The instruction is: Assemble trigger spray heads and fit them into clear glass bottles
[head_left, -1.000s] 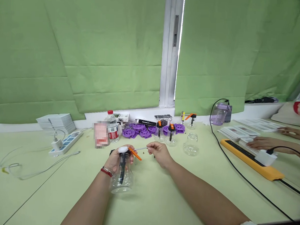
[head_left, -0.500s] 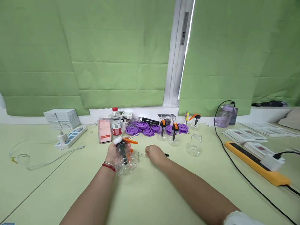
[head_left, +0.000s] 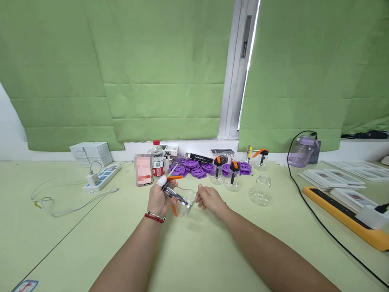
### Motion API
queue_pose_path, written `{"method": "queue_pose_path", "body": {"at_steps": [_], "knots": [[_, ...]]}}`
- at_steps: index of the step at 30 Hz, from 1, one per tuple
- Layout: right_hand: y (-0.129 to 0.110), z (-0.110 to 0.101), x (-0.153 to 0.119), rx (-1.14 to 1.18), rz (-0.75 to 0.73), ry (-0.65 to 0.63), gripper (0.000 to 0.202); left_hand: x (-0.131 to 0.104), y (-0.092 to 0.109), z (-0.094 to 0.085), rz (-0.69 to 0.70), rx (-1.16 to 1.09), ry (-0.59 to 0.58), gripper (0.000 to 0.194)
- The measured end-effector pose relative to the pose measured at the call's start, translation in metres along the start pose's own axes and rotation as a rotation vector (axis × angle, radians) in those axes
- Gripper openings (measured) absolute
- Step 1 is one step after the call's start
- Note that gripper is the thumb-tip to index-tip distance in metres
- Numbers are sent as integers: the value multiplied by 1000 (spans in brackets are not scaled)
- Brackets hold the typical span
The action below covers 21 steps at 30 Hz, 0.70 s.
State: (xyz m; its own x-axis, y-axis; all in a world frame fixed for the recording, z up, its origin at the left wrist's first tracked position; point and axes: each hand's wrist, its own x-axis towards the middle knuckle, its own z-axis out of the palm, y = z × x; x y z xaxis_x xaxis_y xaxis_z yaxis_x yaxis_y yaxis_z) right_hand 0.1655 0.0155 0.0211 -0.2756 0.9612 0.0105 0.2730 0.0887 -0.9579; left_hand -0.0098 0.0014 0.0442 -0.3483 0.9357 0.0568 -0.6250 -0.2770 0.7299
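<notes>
I record the left hand (head_left: pixel 158 200) grasping a clear jar (head_left: pixel 183 198), tilted over the counter (head_left: pixel 184 256), base toward four o'clock. The right hand (head_left: pixel 212 198), fingers curled, is beside that base; whether it grips anything, I cannot tell. A lidless jar (head_left: pixel 260 192) stands at three o'clock.

Bare tabletop (head_left: pixel 193 265) is lying open between the forearms, giving a wide lane below the hands. The left hand (head_left: pixel 158 200) is holding a tilted clear jar (head_left: pixel 186 202) whose base is nearly closing the gap to the right hand (head_left: pixel 210 200). Beyond them, a red-capped bottle (head_left: pixel 158 164), purple plastic parts (head_left: pixel 198 171) and orange-topped jars (head_left: pixel 233 178) are blocking the way to the wall. Rightward, an uncapped jar (head_left: pixel 260 196) is standing with space around it; farther right, a yellow power strip (head_left: pixel 345 221) is forming a barrier.
</notes>
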Motion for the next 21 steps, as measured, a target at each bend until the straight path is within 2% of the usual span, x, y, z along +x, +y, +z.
{"method": "queue_pose_path", "body": {"at_steps": [2,3,4,6,9,11,15,16,17,18,19,21], "knots": [[-8,-4,-17,398,211,-307,63,-9,-5,7,163,30,-30,15],[-12,-7,-24,528,261,-405,65,-13,-7,10,209,81,-41,15],[-15,-11,-29,619,281,-436,64,-18,-9,12,238,161,-60,16],[-19,-21,-33,701,275,-388,56,-24,-11,13,280,375,-133,17],[-22,-36,-32,612,218,-301,46,-27,-10,10,288,617,-225,24],[-24,-44,-34,430,71,-265,49,-24,-9,10,229,674,-196,29],[-28,-54,-47,-99,-544,-169,61,-20,-7,13,-9,658,-142,36],[-28,-54,-49,-182,-647,-151,62,-21,-6,14,-32,637,-157,36],[-27,-54,-51,-209,-683,-139,62,-22,-6,15,-27,620,-177,36],[-26,-53,-51,-181,-647,-132,61,-23,-6,15,-1,613,-191,36],[-24,-52,-50,-119,-550,-147,59,-25,-6,16,37,618,-203,35],[-20,-49,-47,15,-269,-238,58,-27,-7,15,135,660,-224,33]]}}
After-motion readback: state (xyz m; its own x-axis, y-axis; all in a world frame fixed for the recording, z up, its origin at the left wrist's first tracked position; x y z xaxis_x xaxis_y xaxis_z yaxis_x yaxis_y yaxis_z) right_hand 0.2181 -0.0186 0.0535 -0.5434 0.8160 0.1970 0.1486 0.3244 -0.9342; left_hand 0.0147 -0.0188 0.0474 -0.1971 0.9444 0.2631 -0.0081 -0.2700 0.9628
